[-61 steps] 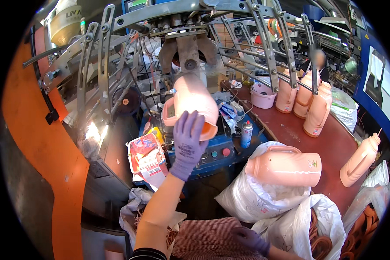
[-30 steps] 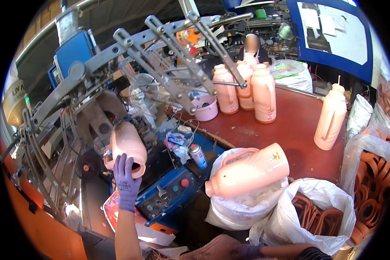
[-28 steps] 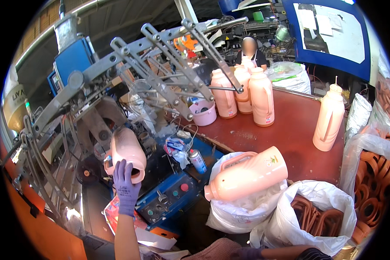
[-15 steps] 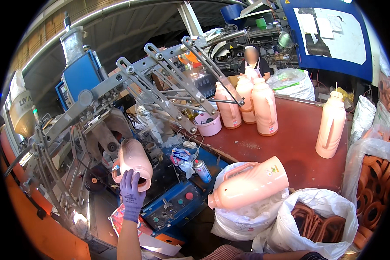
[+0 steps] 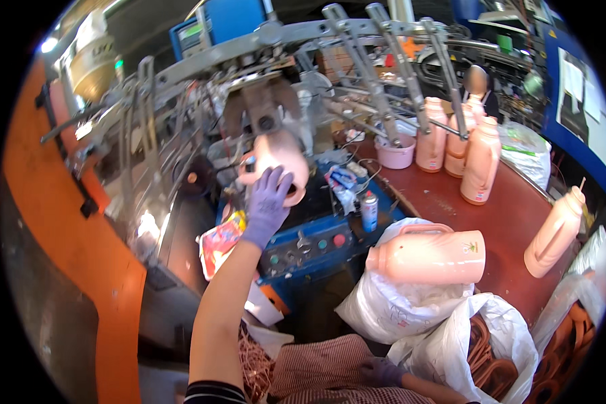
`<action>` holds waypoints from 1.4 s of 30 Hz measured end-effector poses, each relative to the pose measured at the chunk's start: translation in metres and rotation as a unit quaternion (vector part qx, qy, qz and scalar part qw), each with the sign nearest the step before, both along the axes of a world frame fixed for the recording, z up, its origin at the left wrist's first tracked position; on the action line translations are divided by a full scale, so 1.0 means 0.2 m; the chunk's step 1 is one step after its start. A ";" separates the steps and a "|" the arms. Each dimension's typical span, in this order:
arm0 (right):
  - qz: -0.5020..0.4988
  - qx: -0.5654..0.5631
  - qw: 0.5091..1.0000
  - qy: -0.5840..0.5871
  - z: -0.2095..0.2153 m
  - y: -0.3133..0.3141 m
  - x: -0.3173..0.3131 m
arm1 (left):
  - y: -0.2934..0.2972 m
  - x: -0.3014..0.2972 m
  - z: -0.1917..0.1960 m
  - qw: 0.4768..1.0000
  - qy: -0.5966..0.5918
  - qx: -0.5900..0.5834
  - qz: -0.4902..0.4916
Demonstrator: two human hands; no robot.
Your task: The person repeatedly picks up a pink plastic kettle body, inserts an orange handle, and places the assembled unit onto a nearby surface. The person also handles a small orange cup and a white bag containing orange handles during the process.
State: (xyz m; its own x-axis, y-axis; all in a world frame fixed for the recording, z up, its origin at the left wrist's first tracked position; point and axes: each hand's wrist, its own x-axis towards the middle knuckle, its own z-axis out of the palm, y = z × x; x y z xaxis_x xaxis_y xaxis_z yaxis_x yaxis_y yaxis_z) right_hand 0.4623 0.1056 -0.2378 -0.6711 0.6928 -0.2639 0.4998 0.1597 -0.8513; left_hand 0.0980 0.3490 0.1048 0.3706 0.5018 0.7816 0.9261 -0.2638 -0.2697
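Note:
My left hand, in a lavender work glove, rests on the neck end of a pink thermos flask shell. Its fingers curl over the rim near the dark mouth. The shell's other end sits against a metal holder on a machine. My right hand, also gloved, lies low by my checked apron; its fingers are too dim to read. Another pink thermos flask, with a handle and a printed plant motif, lies on its side on a white sack.
Several pink flasks stand on the red-brown table. A spray can stands by the blue control panel. Metal linkage arms cross overhead. A sack holds brown handles. A person sits beyond the table.
The view has swung left, so the scene sits further right. My left hand stays on the flask shell's neck end. More of my left forearm and my right hand now shows.

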 end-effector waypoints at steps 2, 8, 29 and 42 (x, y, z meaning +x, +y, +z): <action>0.015 -0.009 0.999 -0.027 0.10 -0.02 -0.02 | -0.01 0.01 -0.02 1.000 0.005 -0.010 0.017; -0.021 0.038 0.998 -0.043 0.14 -0.11 -0.07 | -0.02 -0.05 -0.02 0.998 0.021 -0.013 0.052; -0.027 0.022 0.998 -0.055 0.18 -0.11 -0.14 | -0.03 -0.01 -0.03 0.999 -0.036 -0.017 -0.006; -0.037 -0.027 0.999 -0.015 0.08 0.05 -0.11 | -0.01 -0.01 -0.03 0.999 -0.030 -0.012 -0.018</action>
State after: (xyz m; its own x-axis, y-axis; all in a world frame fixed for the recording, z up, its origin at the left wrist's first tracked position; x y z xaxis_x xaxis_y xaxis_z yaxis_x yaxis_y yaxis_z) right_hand 0.4399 0.1146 -0.2215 -0.6101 0.7245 -0.3207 0.5337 0.0765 -0.8422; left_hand 0.0954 0.3471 0.0994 0.3419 0.5078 0.7907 0.9302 -0.3024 -0.2080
